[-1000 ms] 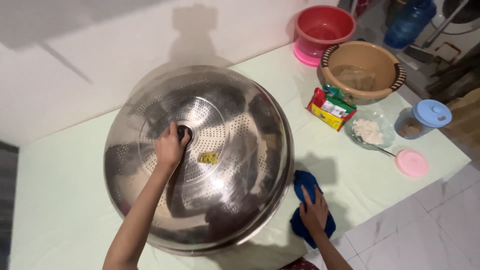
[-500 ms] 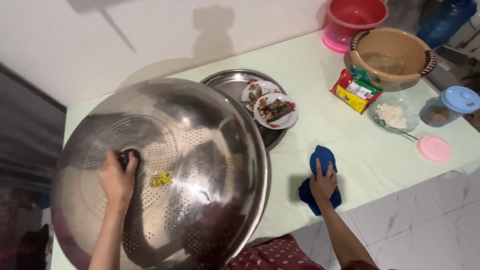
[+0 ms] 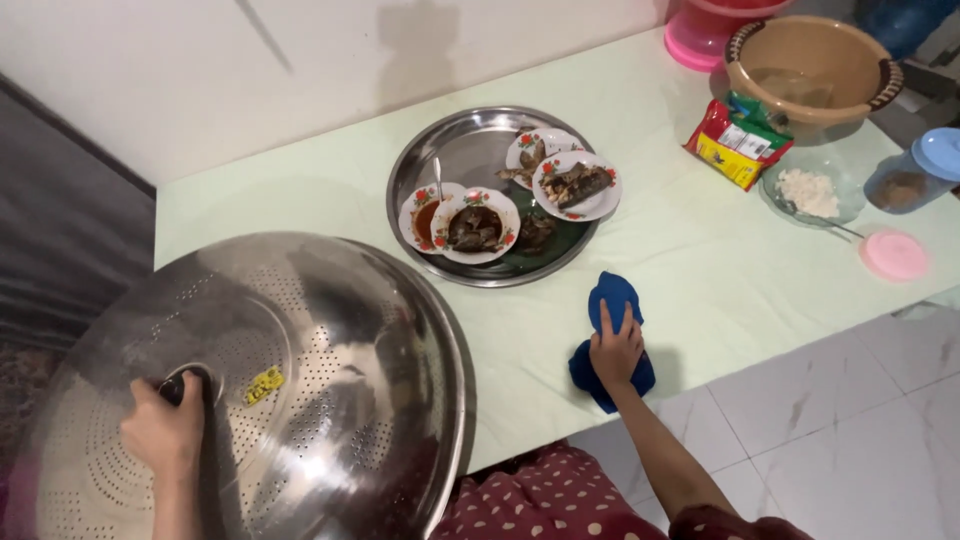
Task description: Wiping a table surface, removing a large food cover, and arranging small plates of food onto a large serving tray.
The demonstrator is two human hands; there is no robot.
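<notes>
My left hand (image 3: 165,430) grips the black knob of a big perforated steel dome cover (image 3: 330,370), held off to the lower left beside the table. My right hand (image 3: 615,347) presses down on a blue cloth (image 3: 608,300) at the table's near edge. A round steel tray (image 3: 470,160) lies uncovered on the pale green table (image 3: 300,200). On it stand several small flowered plates with dark cooked food, one (image 3: 478,226) near the front and one (image 3: 578,186) on the right, and a saucer of red sauce with a spoon (image 3: 424,214).
At the right end are a tan basin (image 3: 812,60), a red and yellow packet (image 3: 738,146), a glass dish of white grains (image 3: 808,192), a blue-lidded jar (image 3: 922,168), a pink lid (image 3: 893,254) and a pink and red basin (image 3: 700,35). White floor tiles (image 3: 850,420) lie below.
My left hand has lifted the dome cover off the tray and carried it down and to the left, exposing the plates. My right hand stays on the blue cloth.
</notes>
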